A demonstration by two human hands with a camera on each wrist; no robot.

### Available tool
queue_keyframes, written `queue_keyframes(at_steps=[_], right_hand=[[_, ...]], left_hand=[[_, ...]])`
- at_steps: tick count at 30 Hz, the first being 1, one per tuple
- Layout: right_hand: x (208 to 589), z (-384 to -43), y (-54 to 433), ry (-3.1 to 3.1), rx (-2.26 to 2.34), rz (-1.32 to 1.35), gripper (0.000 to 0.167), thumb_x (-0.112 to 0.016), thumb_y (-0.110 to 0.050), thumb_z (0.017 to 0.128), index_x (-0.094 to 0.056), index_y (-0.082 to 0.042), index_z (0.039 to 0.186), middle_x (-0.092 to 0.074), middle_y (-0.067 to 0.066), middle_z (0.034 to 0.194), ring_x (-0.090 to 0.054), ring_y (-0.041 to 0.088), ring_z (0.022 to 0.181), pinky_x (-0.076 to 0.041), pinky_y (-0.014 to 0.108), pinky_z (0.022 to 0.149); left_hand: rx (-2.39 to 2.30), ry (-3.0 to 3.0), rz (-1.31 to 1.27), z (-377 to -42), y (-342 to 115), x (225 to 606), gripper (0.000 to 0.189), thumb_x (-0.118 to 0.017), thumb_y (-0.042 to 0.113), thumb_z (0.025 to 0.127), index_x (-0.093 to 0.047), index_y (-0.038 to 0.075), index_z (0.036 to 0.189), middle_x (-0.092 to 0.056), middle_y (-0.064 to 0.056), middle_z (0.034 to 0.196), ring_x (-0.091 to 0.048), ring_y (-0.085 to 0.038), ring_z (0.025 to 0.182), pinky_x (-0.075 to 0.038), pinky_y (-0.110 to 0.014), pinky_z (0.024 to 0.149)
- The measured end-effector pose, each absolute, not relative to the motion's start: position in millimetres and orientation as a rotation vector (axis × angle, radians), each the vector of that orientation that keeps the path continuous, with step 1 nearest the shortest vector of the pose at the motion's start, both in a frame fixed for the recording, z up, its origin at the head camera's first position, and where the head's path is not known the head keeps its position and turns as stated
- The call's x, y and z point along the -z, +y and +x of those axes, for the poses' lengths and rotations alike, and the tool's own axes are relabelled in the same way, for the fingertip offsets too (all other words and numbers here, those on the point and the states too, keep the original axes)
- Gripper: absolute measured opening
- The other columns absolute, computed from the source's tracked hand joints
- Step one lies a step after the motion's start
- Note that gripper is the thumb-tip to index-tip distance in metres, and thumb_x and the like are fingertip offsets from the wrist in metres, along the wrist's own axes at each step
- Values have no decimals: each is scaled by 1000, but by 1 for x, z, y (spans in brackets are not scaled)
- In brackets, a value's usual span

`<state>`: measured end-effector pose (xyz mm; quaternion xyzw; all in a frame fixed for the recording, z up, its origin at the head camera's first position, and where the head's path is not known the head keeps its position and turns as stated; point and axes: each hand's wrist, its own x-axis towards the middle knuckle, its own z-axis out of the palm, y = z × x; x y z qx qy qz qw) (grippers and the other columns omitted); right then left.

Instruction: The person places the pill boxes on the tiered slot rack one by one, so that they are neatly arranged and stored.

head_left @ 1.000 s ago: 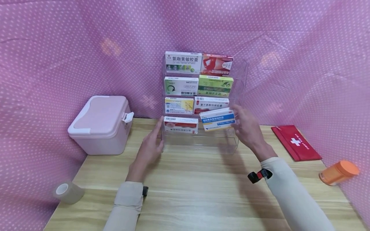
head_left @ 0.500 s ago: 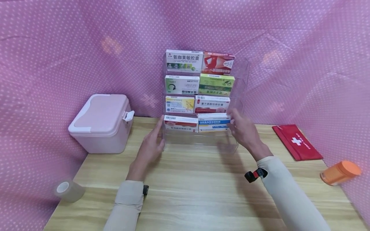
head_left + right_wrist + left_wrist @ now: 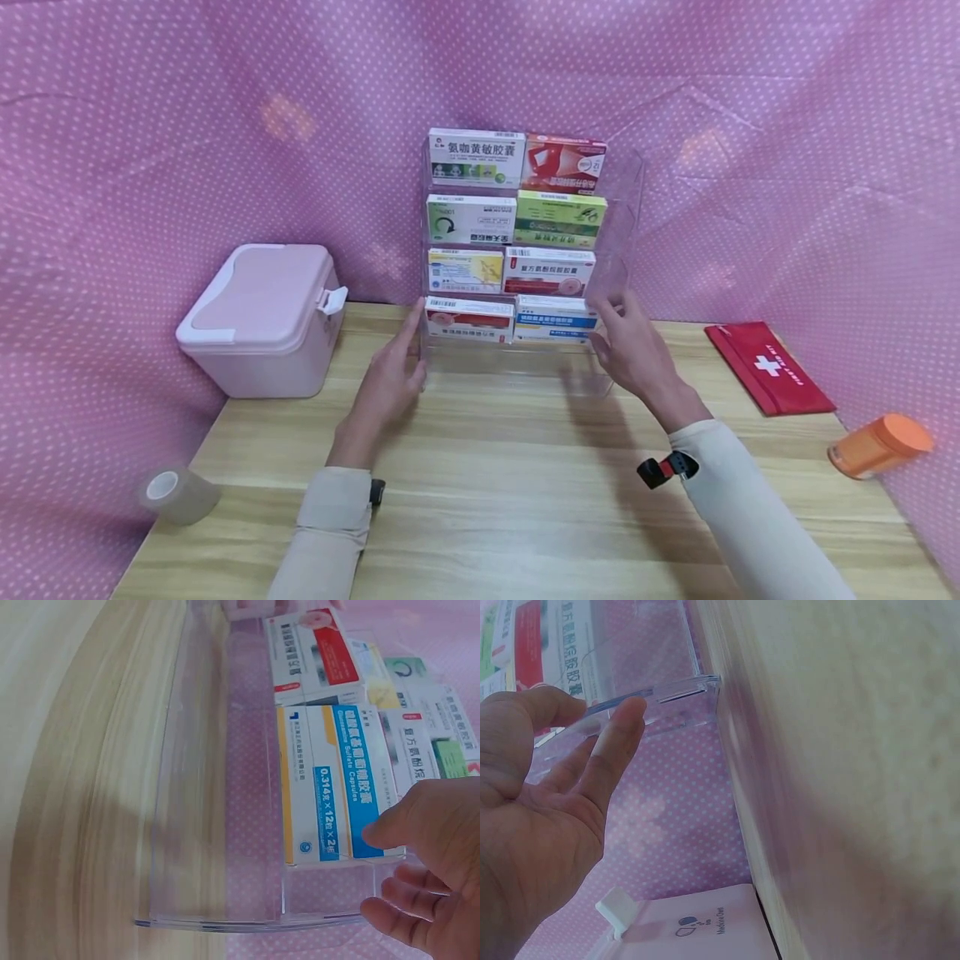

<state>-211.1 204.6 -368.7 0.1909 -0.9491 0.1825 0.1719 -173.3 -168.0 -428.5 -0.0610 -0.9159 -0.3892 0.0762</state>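
A clear tiered display rack (image 3: 517, 367) stands on the table with medicine boxes in two columns. My left hand (image 3: 388, 375) pinches the rack's left side edge between thumb and fingers, as the left wrist view shows. In the bottom tier, a white, blue and yellow medicine box (image 3: 337, 787) sits right of a red and white box (image 3: 469, 321). My right hand (image 3: 633, 346) is at the blue-striped box's right end. Its thumb lies against the front of that box in the right wrist view, and the other fingers are bent loosely beside the rack's side.
A pink medicine chest (image 3: 262, 325) stands left of the rack. A roll of clear tape (image 3: 180, 497) is at the table's left edge. On the right are a red first aid pouch (image 3: 768, 367) and an orange bottle (image 3: 879, 446). A pink dotted cloth (image 3: 480, 67) hangs behind.
The right hand has lowered the tilted blue-striped box into the bottom tier, where it now sits level. Its fingers have loosened from the box. The left hand has stayed on the rack.
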Motion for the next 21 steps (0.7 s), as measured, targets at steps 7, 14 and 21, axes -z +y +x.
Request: queue_keyframes(at_steps=[7, 14, 21], right_hand=[[374, -198, 210, -2689, -558, 517, 64, -75, -6, 98, -48, -12, 156, -55, 24, 141, -60, 42, 122, -60, 65, 102], [376, -191, 222, -2500, -586, 509, 56, -76, -4, 96, -53, -1, 147, -59, 27, 130, -63, 45, 113, -61, 63, 91], [381, -186, 251, -2459, -651, 408, 48, -70, -14, 102, -55, 2, 145, -60, 29, 138, -58, 50, 128, -54, 70, 103]], left_hand=[[1200, -2760, -182, -173, -168, 428, 110, -65, 2, 102, 3, 59, 167, -30, -10, 179, -47, -42, 153, -48, -62, 123], [1211, -2767, -146, -173, -172, 425, 111, -65, 2, 102, 4, 61, 166, -30, -9, 179, -48, -42, 152, -47, -65, 123], [1195, -2777, -154, -173, -177, 420, 112, -63, 7, 105, 15, 65, 161, -23, -6, 181, -45, -42, 155, -43, -69, 125]])
